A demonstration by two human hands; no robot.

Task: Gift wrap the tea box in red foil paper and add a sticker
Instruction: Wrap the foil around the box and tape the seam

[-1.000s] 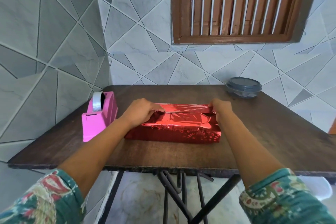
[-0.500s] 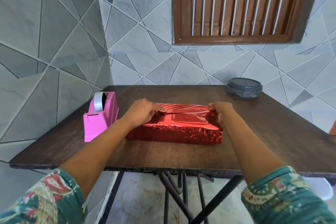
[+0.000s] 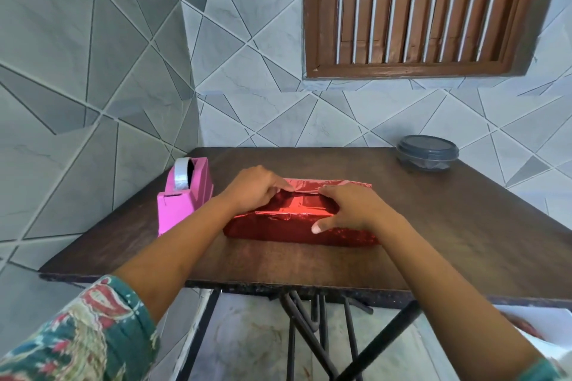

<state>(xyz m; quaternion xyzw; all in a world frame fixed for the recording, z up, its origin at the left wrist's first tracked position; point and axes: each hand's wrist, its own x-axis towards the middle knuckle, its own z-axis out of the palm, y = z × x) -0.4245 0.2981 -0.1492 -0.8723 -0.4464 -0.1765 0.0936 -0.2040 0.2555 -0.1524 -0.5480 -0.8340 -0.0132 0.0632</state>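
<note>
My patterned teal sleeve [image 3: 80, 334] is nearest. Past it, the worn front edge of the dark brown wooden table [image 3: 278, 263] crosses under both forearms, with a bare strip of tabletop between that edge and the parcel. The flat rectangular tea box [image 3: 294, 227] lies lengthwise near the middle of the table, covered in red foil paper [image 3: 303, 204] that is mirror-bright and creased on top and finely speckled on the front face. My left hand [image 3: 257, 192] sits at the box's left end, fingers curled, pinching the loose foil flap along the top seam. My right hand [image 3: 349, 207] lies spread on the top, pressing the foil down, thumb reaching over the front face. Just left of the box stands a blocky pink plastic tape dispenser [image 3: 185, 198] carrying a roll of tape, and open tabletop stretches away to the right. At the far right corner, well apart from the box, sits a round grey lidded plastic container [image 3: 427, 155], close to the grey tiled wall [image 3: 93, 71].
</note>
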